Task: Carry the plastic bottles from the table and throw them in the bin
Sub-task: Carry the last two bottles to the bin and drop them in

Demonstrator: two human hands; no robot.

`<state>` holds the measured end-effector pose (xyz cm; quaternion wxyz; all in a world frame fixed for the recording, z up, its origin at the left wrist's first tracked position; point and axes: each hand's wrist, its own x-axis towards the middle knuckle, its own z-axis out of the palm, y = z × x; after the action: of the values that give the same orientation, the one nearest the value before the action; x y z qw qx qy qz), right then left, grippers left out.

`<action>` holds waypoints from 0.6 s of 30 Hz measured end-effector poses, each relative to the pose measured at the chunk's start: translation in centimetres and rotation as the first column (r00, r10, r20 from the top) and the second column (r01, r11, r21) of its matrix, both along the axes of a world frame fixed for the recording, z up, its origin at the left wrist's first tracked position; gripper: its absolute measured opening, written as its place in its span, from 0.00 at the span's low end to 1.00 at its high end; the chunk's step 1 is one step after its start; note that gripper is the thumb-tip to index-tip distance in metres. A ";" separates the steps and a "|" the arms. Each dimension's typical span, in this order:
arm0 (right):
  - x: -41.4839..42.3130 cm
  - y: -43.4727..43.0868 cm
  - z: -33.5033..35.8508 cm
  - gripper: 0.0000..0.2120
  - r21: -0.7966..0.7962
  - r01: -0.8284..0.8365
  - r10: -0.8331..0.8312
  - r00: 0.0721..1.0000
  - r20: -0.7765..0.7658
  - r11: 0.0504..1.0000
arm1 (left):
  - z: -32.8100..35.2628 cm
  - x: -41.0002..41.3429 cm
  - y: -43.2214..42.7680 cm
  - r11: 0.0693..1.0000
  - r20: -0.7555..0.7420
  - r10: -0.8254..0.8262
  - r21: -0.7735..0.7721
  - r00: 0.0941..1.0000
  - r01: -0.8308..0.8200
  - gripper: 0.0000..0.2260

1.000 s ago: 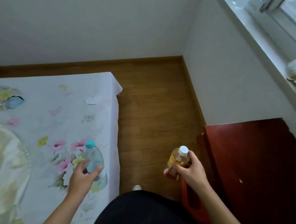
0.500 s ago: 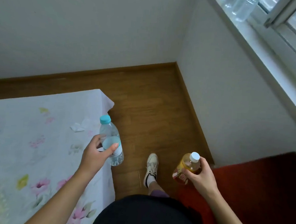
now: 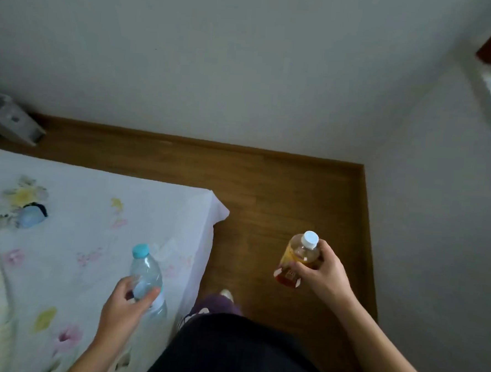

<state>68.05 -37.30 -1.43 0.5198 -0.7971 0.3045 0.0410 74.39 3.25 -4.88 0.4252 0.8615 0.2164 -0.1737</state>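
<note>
Standing at the corner of the white flower-print cloth surface (image 3: 72, 221), the person has a bottle in each hand. Left hand (image 3: 123, 312) is wrapped around the lower body of a clear plastic water bottle with a light-blue cap (image 3: 146, 277), thumb across the front, fingers behind; bottle upright with a slight tilt, held over the near right part of the cloth, close to its edge. Can't tell whether its base touches the cloth, the frame is blurred there. Right hand (image 3: 321, 272) grips an amber-liquid plastic bottle with a white cap (image 3: 298, 259) around its shoulder and mid-body, red label showing below the fingers; it hangs in the air over the brown wood-plank floor (image 3: 281, 193), well apart from the water bottle. Between the forearms: dark clothing (image 3: 228, 351), a purple sock and light shoe toe (image 3: 226, 295) on the floor. Grey boxy object (image 3: 11, 121) sits against the white wall (image 3: 218, 54) at far left. Small light-blue item (image 3: 31, 216) lies on the cloth at left.
</note>
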 end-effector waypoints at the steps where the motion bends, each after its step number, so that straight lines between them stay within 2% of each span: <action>1: 2.4 -0.5 0.3 0.27 0.007 -0.023 0.023 1.000 0.013 1.000 | -0.4 1.0 0.2 0.999 -0.009 0.032 -0.004 0.999 -0.032 0.18; 7: 15.4 -3.9 -0.6 0.27 0.004 -0.070 0.070 0.997 0.024 0.998 | -2.1 12.3 -2.8 0.994 -0.018 0.106 -0.036 0.994 -0.107 0.18; 10: 19.4 -5.5 -1.0 0.28 -0.031 -0.030 0.030 0.999 -0.021 0.999 | -2.1 19.6 -5.6 0.997 -0.026 0.047 -0.064 0.999 -0.049 0.18; 13: 22.4 -7.2 -0.7 0.34 -0.066 0.026 -0.030 0.998 -0.050 0.997 | -1.4 27.1 -9.1 0.996 -0.017 -0.023 -0.087 1.000 0.022 0.18; 16: 25.0 -9.3 -0.2 0.30 -0.108 0.083 -0.092 0.992 -0.083 0.991 | -0.8 34.0 -12.8 0.987 -0.004 -0.106 -0.120 0.994 0.105 0.18; 18: 26.8 -10.8 0.0 0.32 -0.103 0.129 -0.138 0.986 -0.092 0.986 | 0.2 38.2 -15.6 0.979 0.019 -0.143 -0.147 0.990 0.144 0.19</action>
<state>94.81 -48.07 -1.43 0.4663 -0.7962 0.3843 0.0307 112.55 -12.38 -4.66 0.4752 0.8417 0.1385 -0.2159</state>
